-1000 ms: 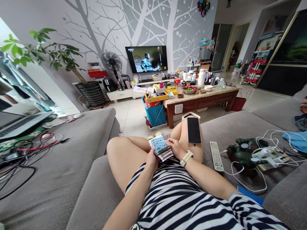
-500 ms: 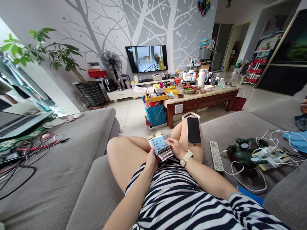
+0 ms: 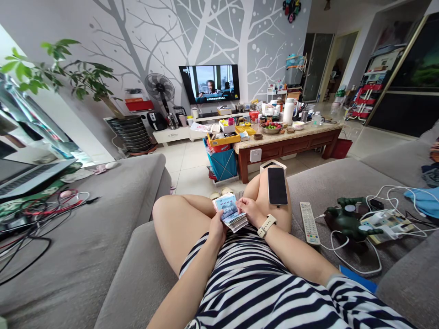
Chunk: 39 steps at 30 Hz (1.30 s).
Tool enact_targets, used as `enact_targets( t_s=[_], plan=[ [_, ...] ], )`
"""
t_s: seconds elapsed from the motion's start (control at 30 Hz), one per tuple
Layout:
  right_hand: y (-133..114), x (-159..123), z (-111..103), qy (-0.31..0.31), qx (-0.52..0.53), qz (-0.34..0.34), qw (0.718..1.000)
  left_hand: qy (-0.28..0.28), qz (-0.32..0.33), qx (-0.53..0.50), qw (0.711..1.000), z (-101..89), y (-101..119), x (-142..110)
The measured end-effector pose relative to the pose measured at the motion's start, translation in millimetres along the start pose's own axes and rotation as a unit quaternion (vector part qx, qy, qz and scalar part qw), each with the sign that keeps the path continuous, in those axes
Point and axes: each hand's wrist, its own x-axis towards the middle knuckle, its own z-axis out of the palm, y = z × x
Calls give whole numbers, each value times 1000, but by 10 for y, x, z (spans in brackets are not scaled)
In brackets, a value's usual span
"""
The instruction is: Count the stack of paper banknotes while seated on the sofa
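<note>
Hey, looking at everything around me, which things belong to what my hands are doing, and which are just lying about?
In use: left hand, right hand, wad of banknotes.

Just lying about: smartphone on the right thigh, TV remote, green figurine.

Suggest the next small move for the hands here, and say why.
Probably the right hand should slide the top note off the stack of banknotes. The left hand appears to grip the stack from below, leaving the right hand's fingers free at its edge, where the notes fan slightly.
</note>
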Motion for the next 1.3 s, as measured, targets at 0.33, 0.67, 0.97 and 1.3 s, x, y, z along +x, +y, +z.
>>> enact_targets(
  t_s=[0.33, 0.67, 0.97, 1.3],
  plan=[
    [80, 68, -10, 47, -22, 3, 999, -6, 12, 34, 999, -36, -16, -12],
    [63, 29, -34, 26, -12, -17, 999, 20, 2, -10, 1000, 1, -6, 5],
    [81, 25, -35, 9, 22, -9, 1000, 13, 5, 1, 1000, -4, -8, 9],
    [109, 39, -45, 1, 21, -18, 1000, 11, 13, 3, 1000, -24, -22, 23]
  ],
)
